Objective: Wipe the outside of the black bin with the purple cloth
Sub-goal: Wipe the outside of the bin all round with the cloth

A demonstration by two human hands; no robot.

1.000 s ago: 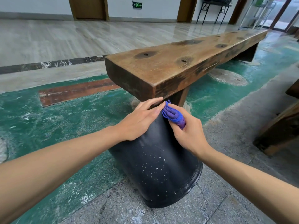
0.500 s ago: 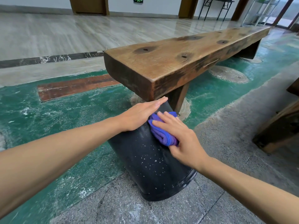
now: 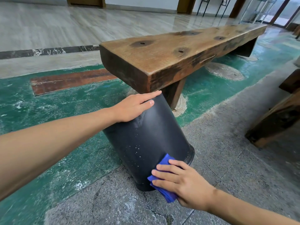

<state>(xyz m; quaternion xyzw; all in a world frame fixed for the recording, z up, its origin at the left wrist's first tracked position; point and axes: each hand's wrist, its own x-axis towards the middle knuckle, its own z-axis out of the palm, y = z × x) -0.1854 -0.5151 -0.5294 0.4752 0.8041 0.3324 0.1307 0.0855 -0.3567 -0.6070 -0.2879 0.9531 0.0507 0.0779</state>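
The black bin [image 3: 151, 135] stands upside down and tilted on the floor, its base leaning under the end of a wooden bench [image 3: 170, 52]. White specks dot its lower wall. My left hand [image 3: 134, 106] rests flat on the upper part of the bin, fingers straight. My right hand [image 3: 180, 182] presses the folded purple cloth [image 3: 164, 163] against the bin's wall near its rim at floor level, fingers spread over the cloth.
The bench runs away to the upper right over a green painted floor [image 3: 48, 114]. Grey stone paving [image 3: 227, 159] lies under the bin's rim and to the right. Another dark wooden piece [image 3: 276, 116] sits at the right edge.
My right hand has slid the purple cloth down the bin's wall from near the top to the rim by the floor. My left hand stayed on the bin's upper part.
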